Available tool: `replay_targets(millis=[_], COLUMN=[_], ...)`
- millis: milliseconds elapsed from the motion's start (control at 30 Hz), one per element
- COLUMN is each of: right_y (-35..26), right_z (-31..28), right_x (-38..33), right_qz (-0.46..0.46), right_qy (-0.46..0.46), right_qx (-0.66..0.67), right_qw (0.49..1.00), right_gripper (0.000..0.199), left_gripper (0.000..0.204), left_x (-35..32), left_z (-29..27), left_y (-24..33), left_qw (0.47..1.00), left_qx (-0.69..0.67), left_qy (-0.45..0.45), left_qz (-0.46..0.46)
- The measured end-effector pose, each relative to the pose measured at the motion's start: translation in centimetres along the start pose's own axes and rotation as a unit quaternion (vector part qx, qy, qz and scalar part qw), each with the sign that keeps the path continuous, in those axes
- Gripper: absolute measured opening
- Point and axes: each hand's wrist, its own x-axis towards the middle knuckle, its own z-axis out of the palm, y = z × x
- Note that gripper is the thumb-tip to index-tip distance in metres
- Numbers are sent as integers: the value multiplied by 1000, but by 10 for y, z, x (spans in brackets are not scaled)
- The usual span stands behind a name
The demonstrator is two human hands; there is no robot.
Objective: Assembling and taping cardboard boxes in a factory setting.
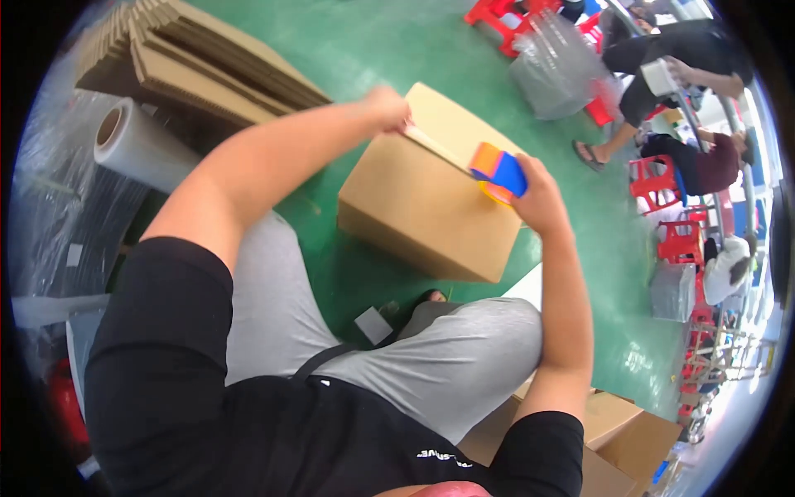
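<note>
A closed brown cardboard box [426, 203] stands on the floor in front of my knees. My right hand [542, 197] is wrapped around a blue and orange tape dispenser [499, 171] at the right part of the box top. From it a pale strip of packing tape [439, 149] runs left along the seam between the flaps. My left hand [387, 109] is closed at the other end of this strip, by the box's far left edge. Its fingertips are small and blurred, and they seem to pinch the tape end.
Flattened cardboard sheets [215, 62] and a roll of clear film [124, 137] stand at my left. Open cartons [617, 431] are by my right side. Across the green floor [613, 273] several people sit near red stools [654, 182], with plastic-wrapped bundles [555, 70] beside them.
</note>
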Motion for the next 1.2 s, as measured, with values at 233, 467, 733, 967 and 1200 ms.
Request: replay_targets(millis=[233, 467, 733, 967, 1200], right_y=[-14, -27, -30, -34, -32], right_z=[2, 21, 33, 30, 40], right_x=[8, 25, 35, 34, 41], right_qz=[7, 24, -13, -3, -3], right_qy=[-50, -94, -46, -47, -56], right_qx=[-52, -75, -57, -66, -77], right_qw=[997, 992, 997, 997, 995], right_gripper=[45, 41, 39, 39, 37], left_gripper=[21, 21, 29, 24, 26], left_x=[-6, -12, 10, 19, 46], left_z=[-40, -43, -59, -46, -5], left_y=[-19, -24, -47, -54, -87], left_qw=[997, 993, 986, 902, 984], left_qx=[31, 18, 134, 431, -23], left_qy=[24, 45, 71, 5, 5], left_qz=[-70, -109, -63, 35, -175])
